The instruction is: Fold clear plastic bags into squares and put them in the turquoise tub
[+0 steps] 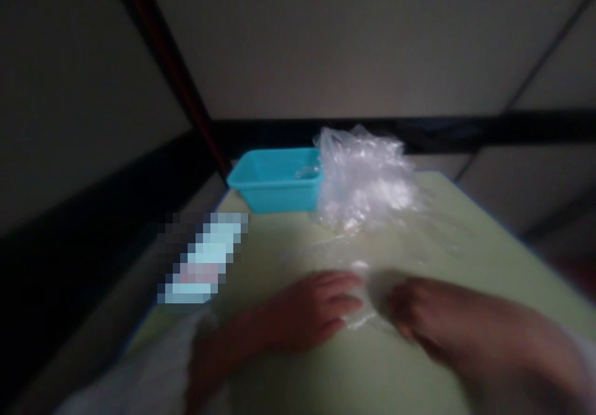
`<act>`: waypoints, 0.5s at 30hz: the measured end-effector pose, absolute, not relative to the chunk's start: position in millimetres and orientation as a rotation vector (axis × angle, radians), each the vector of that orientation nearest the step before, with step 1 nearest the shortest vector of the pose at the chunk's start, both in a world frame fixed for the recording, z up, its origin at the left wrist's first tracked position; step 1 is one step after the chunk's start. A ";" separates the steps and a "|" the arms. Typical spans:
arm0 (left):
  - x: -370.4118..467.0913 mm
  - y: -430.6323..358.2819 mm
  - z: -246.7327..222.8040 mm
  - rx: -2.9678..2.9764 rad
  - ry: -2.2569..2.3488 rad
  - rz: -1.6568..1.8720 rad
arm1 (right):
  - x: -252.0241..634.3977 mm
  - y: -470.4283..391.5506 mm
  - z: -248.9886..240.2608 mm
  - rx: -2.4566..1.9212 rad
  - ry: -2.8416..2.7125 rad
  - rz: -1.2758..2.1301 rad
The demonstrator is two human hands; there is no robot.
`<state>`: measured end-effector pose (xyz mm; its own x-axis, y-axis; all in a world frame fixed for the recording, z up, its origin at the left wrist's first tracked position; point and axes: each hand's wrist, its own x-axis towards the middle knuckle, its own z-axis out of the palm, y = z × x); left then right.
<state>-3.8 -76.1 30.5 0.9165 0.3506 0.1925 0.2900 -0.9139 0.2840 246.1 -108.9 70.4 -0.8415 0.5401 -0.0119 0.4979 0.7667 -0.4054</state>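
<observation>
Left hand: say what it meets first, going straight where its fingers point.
The left hand would likely meet the clear plastic at its fingertips, then the right hand; blur leaves depth unclear.

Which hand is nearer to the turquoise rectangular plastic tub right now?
Left. The left hand is on the near side of the tub, roughly in line with its right end; the right hand is farther right, well past that end.

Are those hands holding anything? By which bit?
I can't tell: the left hand touches clear plastic, but blur hides whether it or the right hand holds any.
</observation>
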 end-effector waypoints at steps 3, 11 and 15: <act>-3.3 -75.7 28.1 2.859 0.465 0.333 | 242.8 -101.1 79.7 -0.883 -2.836 0.601; -4.0 -77.5 29.6 2.858 0.466 0.415 | 237.7 -59.2 46.3 -0.965 -2.549 0.438; -5.4 -79.9 33.2 2.793 0.546 0.485 | 239.7 -53.4 42.1 -1.001 -2.287 0.387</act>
<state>-5.4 -79.9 33.2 0.8741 0.4025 0.2720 0.3179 -0.8973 0.3061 239.7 -53.4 42.1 -0.5316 0.7400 0.4121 0.5634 0.6722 -0.4804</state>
